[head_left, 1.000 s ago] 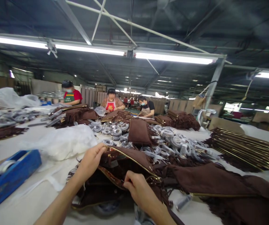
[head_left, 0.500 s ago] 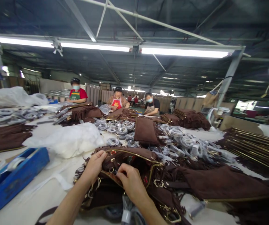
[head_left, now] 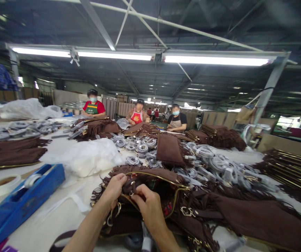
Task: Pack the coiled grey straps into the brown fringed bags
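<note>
A dark brown fringed handbag (head_left: 155, 172) lies in front of me, its gold zip open and a flowered lining showing inside. My left hand (head_left: 115, 189) is closed on the bag's upper left edge, pinching it between thumb and fingers. My right hand (head_left: 148, 202) is closed too, thumb and forefinger pinched at the front lip of the opening. A small metal clasp (head_left: 133, 185) on a short dark strap hangs just by those fingertips. Exactly what the right fingertips grip is partly hidden. Gold rings (head_left: 118, 209) dangle below my left wrist.
A blue tape dispenser (head_left: 35, 199) and a tape roll (head_left: 5, 184) stand at left. Wrapped coiled straps (head_left: 142, 149) and a brown pouch (head_left: 169, 150) lie beyond the bag. Brown bags (head_left: 260, 210) spread rightward. White padding (head_left: 84, 157) sits left. Several co-workers (head_left: 94, 106) sit across the table.
The view has shifted slightly, so everything sits further right. Both hands stay on the handbag; the right fingers have moved a little closer to the clasp and the left hand.
</note>
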`<state>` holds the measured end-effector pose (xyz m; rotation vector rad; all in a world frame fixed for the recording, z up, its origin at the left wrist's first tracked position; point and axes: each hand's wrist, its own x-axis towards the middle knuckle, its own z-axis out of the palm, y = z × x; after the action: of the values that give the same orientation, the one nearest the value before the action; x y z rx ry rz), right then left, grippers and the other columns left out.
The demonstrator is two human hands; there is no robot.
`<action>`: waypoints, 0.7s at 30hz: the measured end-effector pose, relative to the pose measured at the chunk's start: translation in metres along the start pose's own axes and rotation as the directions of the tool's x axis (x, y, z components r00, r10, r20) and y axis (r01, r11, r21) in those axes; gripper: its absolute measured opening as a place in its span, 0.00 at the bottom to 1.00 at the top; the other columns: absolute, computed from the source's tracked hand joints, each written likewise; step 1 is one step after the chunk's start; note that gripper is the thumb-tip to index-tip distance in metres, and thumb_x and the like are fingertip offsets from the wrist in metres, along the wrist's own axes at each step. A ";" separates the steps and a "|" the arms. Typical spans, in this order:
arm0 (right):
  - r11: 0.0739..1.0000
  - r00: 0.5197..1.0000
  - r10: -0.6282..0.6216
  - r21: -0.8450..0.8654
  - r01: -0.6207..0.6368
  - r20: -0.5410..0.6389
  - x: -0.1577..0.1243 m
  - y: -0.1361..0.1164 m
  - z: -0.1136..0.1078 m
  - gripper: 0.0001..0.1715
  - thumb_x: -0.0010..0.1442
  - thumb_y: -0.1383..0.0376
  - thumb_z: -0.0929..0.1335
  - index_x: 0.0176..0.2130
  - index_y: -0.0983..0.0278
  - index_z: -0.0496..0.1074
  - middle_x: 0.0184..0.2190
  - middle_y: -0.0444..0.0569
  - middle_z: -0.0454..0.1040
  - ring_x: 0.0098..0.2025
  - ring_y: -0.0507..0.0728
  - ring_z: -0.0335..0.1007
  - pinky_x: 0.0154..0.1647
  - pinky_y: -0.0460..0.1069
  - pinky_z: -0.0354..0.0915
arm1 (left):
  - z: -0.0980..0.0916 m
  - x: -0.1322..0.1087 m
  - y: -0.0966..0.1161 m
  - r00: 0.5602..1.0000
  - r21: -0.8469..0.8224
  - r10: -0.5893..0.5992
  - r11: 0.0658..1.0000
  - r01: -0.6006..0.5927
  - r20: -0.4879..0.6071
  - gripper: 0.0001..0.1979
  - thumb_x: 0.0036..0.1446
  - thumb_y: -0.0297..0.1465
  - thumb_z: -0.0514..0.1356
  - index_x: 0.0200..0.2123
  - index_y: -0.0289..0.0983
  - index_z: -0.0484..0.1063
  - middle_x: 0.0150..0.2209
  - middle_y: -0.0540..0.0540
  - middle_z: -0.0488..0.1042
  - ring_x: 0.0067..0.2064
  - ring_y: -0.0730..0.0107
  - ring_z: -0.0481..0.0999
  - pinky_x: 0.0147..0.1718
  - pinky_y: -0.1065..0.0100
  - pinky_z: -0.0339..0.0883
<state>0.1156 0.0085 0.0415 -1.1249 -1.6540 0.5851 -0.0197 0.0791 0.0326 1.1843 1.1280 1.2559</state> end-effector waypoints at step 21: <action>0.993 0.998 -0.039 0.107 0.044 -0.046 -0.002 0.017 0.004 0.04 0.54 0.69 0.67 0.29 0.62 0.73 0.27 0.42 0.74 0.30 0.54 0.68 0.34 0.45 0.60 | -0.010 -0.055 0.068 0.475 0.474 0.556 0.158 -0.866 0.682 0.15 0.58 0.21 0.49 0.32 0.40 0.74 0.41 0.47 0.76 0.40 0.64 0.69 0.42 0.64 0.63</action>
<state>0.1193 0.0146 0.0252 -1.0156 -1.5853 0.6113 -0.0357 0.0219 0.0978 2.8530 0.7759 1.0740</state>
